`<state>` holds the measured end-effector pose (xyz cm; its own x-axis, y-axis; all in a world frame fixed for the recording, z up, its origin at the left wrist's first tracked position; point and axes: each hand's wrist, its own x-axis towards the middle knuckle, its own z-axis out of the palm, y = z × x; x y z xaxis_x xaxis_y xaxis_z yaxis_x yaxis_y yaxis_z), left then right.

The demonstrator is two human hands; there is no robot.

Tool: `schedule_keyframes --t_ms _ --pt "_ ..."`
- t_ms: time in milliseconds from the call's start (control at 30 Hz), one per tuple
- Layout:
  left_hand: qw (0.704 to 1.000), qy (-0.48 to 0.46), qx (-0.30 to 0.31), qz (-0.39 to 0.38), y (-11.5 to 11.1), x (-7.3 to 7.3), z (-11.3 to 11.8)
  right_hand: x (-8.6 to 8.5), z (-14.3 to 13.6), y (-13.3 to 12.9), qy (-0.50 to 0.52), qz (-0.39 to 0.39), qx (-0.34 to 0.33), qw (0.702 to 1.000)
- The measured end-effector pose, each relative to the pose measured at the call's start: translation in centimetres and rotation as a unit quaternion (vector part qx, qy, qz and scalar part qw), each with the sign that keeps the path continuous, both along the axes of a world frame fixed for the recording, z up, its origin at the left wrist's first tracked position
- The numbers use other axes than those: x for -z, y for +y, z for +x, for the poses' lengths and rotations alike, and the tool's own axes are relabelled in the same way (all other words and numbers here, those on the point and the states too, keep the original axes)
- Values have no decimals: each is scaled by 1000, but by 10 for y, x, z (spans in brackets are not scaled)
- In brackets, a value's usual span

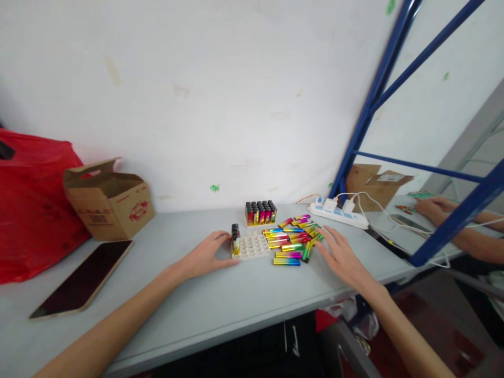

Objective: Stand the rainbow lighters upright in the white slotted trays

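Observation:
My left hand (206, 255) grips the left end of a white tray (255, 248) with rows of holes, thumb at the front corner and fingers by the back one. A short row of black-topped lighters (235, 242) stands upright in that end of the tray. My right hand (343, 257) is open, fingers spread at the right edge of a loose pile of shiny coloured lighter casings (292, 240). Those casings lie flat in mixed directions, in gold, red, green, blue and pink. Behind the tray, a second block of upright lighters (260, 212) fills another white tray.
A white power strip (337, 214) with cables lies at the back right, beside a blue metal frame (364, 115). On the left are a phone (82, 278), an open cardboard box (114, 205) and a red bag (35, 205). Another person's arms (460, 220) show at far right.

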<state>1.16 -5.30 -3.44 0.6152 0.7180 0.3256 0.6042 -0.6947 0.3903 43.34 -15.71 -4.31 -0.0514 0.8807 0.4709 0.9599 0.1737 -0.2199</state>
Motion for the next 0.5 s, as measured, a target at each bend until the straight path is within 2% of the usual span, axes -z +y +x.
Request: schedule_keyframes --t_ms 133,233,367,500 --pt "1000 13 -6 -7 -1 -1 1 8 53 -17 7 -87 -81 993" --pt "1000 18 -11 -12 -2 -1 0 12 70 -20 13 -116 -110 987" --pt "1000 21 -12 -15 -2 -2 0 0 61 -14 46 -97 -106 989" --pt "999 33 -11 -21 -3 -2 0 -22 29 11 199 -67 -124 970"
